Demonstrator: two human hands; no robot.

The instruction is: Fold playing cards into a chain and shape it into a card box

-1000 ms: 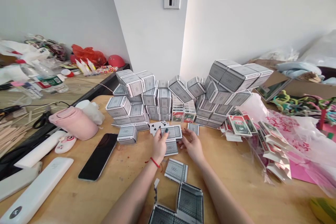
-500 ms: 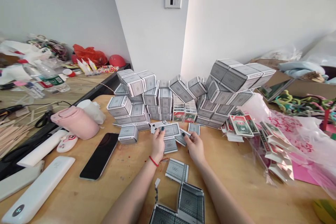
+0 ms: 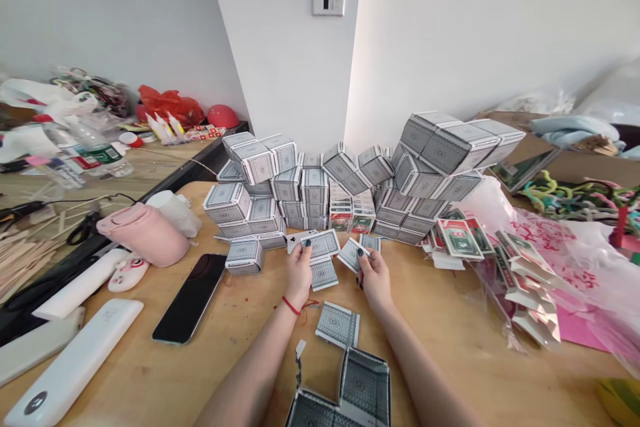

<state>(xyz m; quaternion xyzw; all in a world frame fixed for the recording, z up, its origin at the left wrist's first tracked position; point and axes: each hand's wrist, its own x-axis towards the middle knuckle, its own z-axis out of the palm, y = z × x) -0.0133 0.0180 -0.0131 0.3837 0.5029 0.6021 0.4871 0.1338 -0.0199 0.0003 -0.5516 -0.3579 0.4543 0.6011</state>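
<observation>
Between thumb and fingers, my left hand (image 3: 300, 275) pinches a playing card (image 3: 323, 244) with its patterned back up. My right hand (image 3: 374, 275) grips another playing card (image 3: 351, 255), tilted and apart from the left one. A face-up card with club marks (image 3: 296, 238) shows behind my left fingers. On the table below the hands lie a loose patterned card (image 3: 324, 273) and a flat folded card piece (image 3: 337, 324). Nearest me stands an open structure of joined card boxes (image 3: 364, 383). One more card (image 3: 371, 243) lies beyond my right fingers.
Stacked card cubes (image 3: 250, 213) line the table's back, with more cubes at the right (image 3: 425, 177). A phone (image 3: 190, 298), a power bank (image 3: 80, 360) and a pink case (image 3: 145, 233) lie left. Empty card boxes (image 3: 527, 280) and plastic bags (image 3: 560, 240) crowd the right.
My right hand has drawn its card away to the right, and the card has turned to show its patterned back. The left hand has barely moved, its card shifting slightly left.
</observation>
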